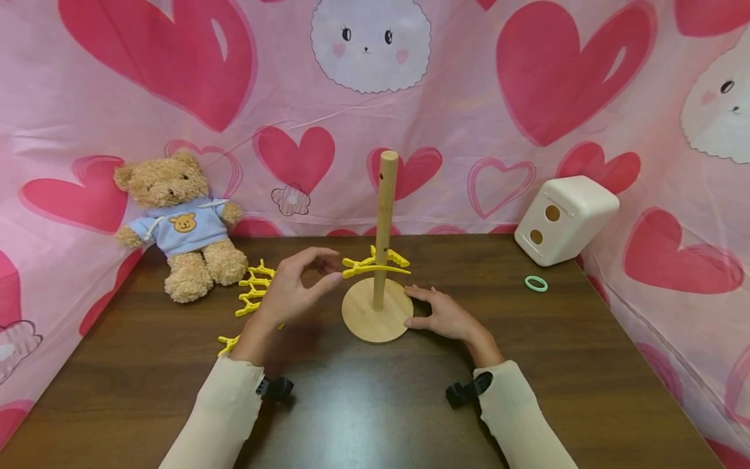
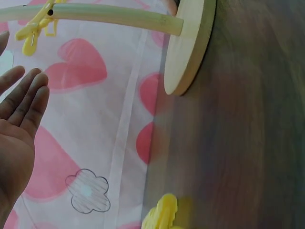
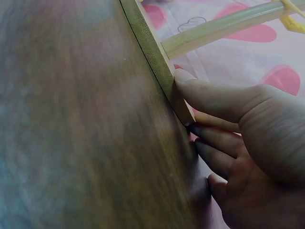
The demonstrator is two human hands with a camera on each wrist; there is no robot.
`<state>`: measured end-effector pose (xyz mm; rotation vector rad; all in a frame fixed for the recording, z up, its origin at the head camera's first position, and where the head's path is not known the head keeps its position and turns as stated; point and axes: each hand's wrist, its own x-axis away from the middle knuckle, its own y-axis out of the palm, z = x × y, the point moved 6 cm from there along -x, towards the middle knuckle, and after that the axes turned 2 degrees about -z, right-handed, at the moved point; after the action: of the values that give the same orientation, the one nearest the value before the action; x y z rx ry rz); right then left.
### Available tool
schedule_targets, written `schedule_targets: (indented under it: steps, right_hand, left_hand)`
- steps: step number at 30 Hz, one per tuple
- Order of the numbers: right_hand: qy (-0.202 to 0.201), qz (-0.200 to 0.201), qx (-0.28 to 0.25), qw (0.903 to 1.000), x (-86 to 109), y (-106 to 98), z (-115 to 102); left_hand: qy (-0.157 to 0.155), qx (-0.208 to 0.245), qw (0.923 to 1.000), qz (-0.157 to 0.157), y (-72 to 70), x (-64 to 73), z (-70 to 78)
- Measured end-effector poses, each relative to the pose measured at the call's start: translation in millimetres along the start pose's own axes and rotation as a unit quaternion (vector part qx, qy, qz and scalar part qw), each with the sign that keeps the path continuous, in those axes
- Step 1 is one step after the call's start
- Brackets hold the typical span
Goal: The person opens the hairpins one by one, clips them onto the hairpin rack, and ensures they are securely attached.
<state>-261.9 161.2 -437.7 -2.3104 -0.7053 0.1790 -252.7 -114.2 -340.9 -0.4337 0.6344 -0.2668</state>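
Observation:
A wooden stand with an upright post (image 1: 385, 215) and a round base (image 1: 363, 316) is in the middle of the table. A yellow hair clip (image 1: 366, 268) sits across the lower part of the post, also visible in the left wrist view. My left hand (image 1: 299, 286) is just left of that clip, fingers loosely bent and apart from it. In the left wrist view the left hand's fingers (image 2: 28, 100) are stretched out with nothing in them. My right hand (image 1: 442, 314) holds the base's right edge, thumb on top and fingers at the rim, as the right wrist view shows.
Several more yellow clips (image 1: 250, 305) lie left, partly behind my left forearm. A teddy bear (image 1: 187, 225) in a blue hoodie sits at the back left. At the right are a white box (image 1: 565, 221) with round holes and a small green ring (image 1: 536, 284).

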Motion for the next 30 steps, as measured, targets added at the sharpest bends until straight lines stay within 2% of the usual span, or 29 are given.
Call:
schedule_targets:
  steps: [9, 19, 24, 30]
  right_hand:
    - [0.0, -0.002, -0.001, 1.0, 0.0, 1, 1]
    - [0.011, -0.003, -0.004, 0.9999, -0.7, 0, 1]
    - [0.011, -0.008, -0.005, 0.9999, 0.0, 1, 0]
    - [0.01, -0.003, -0.003, 0.9999, -0.3, 0, -1]
  left_hand:
    - [-0.017, -0.026, 0.9995, 0.006, -13.1, 15.0, -6.7]
    - [-0.074, -0.071, 0.9947, 0.001, -31.1, 34.8, -20.9]
    - [-0.091, -0.093, 0.9915, 0.004, -42.0, 46.4, -26.2]
    - [-0.11, -0.105, 0.9883, -0.009, -53.4, 58.5, -34.5]
